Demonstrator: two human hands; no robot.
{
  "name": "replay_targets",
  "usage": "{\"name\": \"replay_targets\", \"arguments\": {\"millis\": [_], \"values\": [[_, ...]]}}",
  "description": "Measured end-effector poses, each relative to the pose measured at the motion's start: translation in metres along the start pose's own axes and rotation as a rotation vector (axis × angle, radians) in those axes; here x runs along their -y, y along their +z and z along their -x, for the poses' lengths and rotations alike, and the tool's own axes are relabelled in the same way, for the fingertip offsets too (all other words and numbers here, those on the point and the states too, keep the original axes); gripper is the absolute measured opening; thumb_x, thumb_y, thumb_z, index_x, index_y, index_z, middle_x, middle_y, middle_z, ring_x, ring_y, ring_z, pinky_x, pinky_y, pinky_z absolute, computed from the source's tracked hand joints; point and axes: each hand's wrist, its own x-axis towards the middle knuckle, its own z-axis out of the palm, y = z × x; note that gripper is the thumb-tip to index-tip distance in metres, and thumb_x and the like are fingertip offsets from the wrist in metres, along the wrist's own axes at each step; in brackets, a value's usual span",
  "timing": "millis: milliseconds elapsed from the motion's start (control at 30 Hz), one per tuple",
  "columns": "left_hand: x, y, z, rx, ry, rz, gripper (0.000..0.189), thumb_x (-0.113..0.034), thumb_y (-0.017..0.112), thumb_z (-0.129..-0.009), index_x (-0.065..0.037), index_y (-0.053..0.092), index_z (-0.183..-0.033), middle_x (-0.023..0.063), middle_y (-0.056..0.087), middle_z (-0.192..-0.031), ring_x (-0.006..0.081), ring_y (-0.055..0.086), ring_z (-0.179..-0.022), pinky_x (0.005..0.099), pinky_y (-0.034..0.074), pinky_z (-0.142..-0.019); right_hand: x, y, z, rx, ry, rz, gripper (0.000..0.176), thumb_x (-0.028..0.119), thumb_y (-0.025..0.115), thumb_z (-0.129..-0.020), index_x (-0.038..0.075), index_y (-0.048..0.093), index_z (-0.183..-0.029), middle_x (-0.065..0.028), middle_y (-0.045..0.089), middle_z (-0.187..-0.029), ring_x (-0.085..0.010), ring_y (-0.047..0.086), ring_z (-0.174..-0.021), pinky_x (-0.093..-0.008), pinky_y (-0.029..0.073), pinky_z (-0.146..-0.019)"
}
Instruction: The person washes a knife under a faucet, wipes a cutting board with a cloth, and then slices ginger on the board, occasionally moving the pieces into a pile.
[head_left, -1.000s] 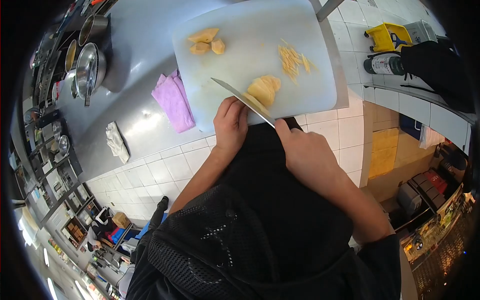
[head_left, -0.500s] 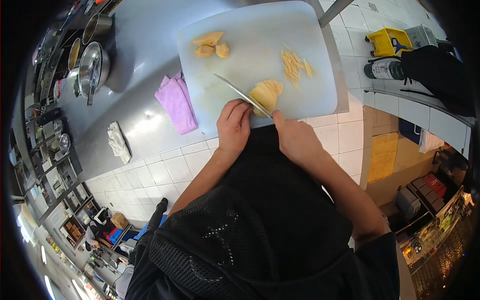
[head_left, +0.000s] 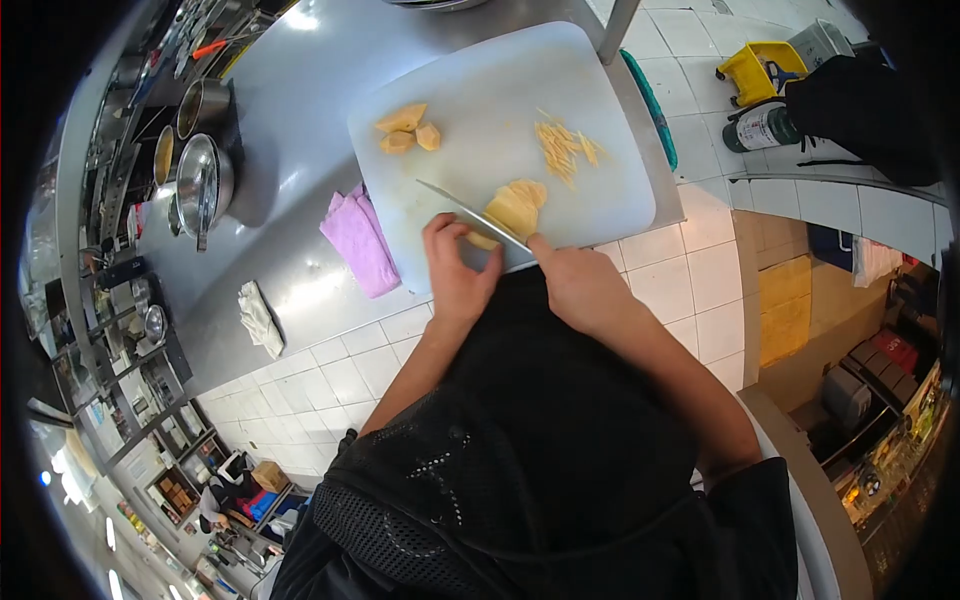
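Note:
My right hand (head_left: 585,285) is closed round the handle of a kitchen knife (head_left: 470,212), its blade pointing to the upper left over the white cutting board (head_left: 470,110). Beside the blade, my left hand (head_left: 462,275) has its fingers and thumb around a piece of peeled yellow ginger (head_left: 478,238), partly hidden by the hand. A fanned stack of thin ginger slices (head_left: 517,207) lies on the blade's far side. Fine ginger strips (head_left: 562,148) are spread at the board's right, and several peeled chunks (head_left: 403,130) sit at its upper left.
A folded purple cloth (head_left: 360,245) lies against the board's left edge, on the steel counter (head_left: 300,190). Farther left are a whitish cloth (head_left: 260,318) and metal bowls (head_left: 203,185). A metal post (head_left: 618,30) stands by the board's upper right corner.
My left hand's thumb and fingers have spread wider apart around the ginger piece. The knife stays between that piece and the slices. The whole view has shifted slightly.

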Motion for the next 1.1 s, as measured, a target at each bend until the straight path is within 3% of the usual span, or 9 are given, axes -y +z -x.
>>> {"name": "replay_targets", "arguments": {"millis": [133,300,400,433,467,600,700,900,1100], "values": [[0.011,-0.023,0.001,0.026,-0.095,-0.011,0.060,-0.005,0.091,-0.080,0.000,0.053,-0.126,0.0243,0.050,-0.140,0.0437,0.055,-0.129,0.0487,0.048,-0.111,0.004,0.000,0.006,-0.015,-0.028,0.070,0.036,0.001,0.057,-0.094,0.002,0.054,-0.130,-0.0236,0.073,-0.087,-0.0450,0.074,-0.082,-0.0565,0.058,-0.074],[-0.006,-0.045,-0.020,-0.137,0.091,-0.035,0.045,-0.004,0.084,-0.084,-0.002,0.064,-0.124,0.0196,0.059,-0.135,0.0362,0.058,-0.123,0.0440,0.049,-0.102,0.006,-0.003,0.005,0.010,-0.030,0.088,0.041,0.001,0.058,-0.093,0.001,0.054,-0.134,-0.0235,0.073,-0.087,-0.0442,0.074,-0.082,-0.0562,0.058,-0.074],[-0.040,-0.069,-0.059,0.044,0.270,-0.205,0.021,-0.009,0.075,-0.090,-0.004,0.073,-0.110,0.0138,0.066,-0.127,0.0331,0.060,-0.123,0.0471,0.044,-0.107,0.006,0.000,0.005,0.039,-0.031,0.100,0.041,0.001,0.058,-0.093,0.001,0.054,-0.134,-0.0231,0.074,-0.086,-0.0442,0.075,-0.082,-0.0564,0.058,-0.074],[-0.055,-0.071,-0.077,0.294,0.292,-0.267,0.015,-0.014,0.070,-0.093,-0.005,0.075,-0.105,0.0111,0.067,-0.125,0.0311,0.059,-0.123,0.0488,0.040,-0.109,0.006,0.001,0.005,0.029,-0.035,0.109,0.041,0.000,0.058,-0.093,0.001,0.054,-0.134,-0.0230,0.074,-0.086,-0.0444,0.075,-0.082,-0.0563,0.059,-0.073],[-0.066,-0.071,-0.092,0.545,0.312,-0.327,0.018,-0.018,0.065,-0.096,-0.005,0.077,-0.099,0.0083,0.068,-0.123,0.0291,0.059,-0.124,0.0506,0.037,-0.112,0.007,0.001,0.004,0.016,-0.040,0.118,0.041,0.000,0.058,-0.093,0.001,0.054,-0.134,-0.0230,0.073,-0.085,-0.0446,0.075,-0.081,-0.0562,0.059,-0.073],[-0.067,-0.057,-0.115,0.830,0.236,-0.577,0.031,-0.024,0.053,-0.102,-0.006,0.078,-0.103,0.0067,0.068,-0.124,0.0269,0.057,-0.127,0.0518,0.033,-0.115,0.006,0.001,0.006,-0.012,-0.031,0.097,0.038,0.000,0.059,-0.092,0.001,0.054,-0.130,-0.0233,0.073,-0.085,-0.0447,0.074,-0.080,-0.0558,0.059,-0.072],[-0.056,-0.047,-0.107,0.475,0.379,-0.417,0.032,-0.025,0.052,-0.102,-0.007,0.079,-0.102,0.0067,0.067,-0.120,0.0268,0.057,-0.123,0.0495,0.035,-0.111,0.005,0.000,0.006,-0.044,-0.028,0.061,0.034,0.000,0.060,-0.092,0.000,0.055,-0.125,-0.0230,0.073,-0.084,-0.0449,0.074,-0.080,-0.0555,0.059,-0.072],[-0.062,-0.051,-0.111,0.773,0.199,-0.382,0.032,-0.025,0.053,-0.100,-0.007,0.080,-0.096,0.0056,0.067,-0.108,0.0263,0.059,-0.110,0.0454,0.037,-0.101,0.007,-0.003,0.008,0.006,-0.017,0.040,0.029,0.000,0.060,-0.091,0.001,0.056,-0.120,-0.0215,0.074,-0.083,-0.0439,0.075,-0.080,-0.0552,0.059,-0.072],[-0.059,-0.045,-0.104,0.679,0.239,-0.428,0.030,-0.024,0.054,-0.100,-0.006,0.078,-0.093,0.0080,0.066,-0.106,0.0265,0.058,-0.113,0.0442,0.034,-0.104,-0.001,0.001,0.006,-0.018,-0.050,0.020,0.028,0.000,0.060,-0.092,0.001,0.057,-0.120,-0.0216,0.074,-0.084,-0.0433,0.075,-0.081,-0.0546,0.058,-0.072]]}}
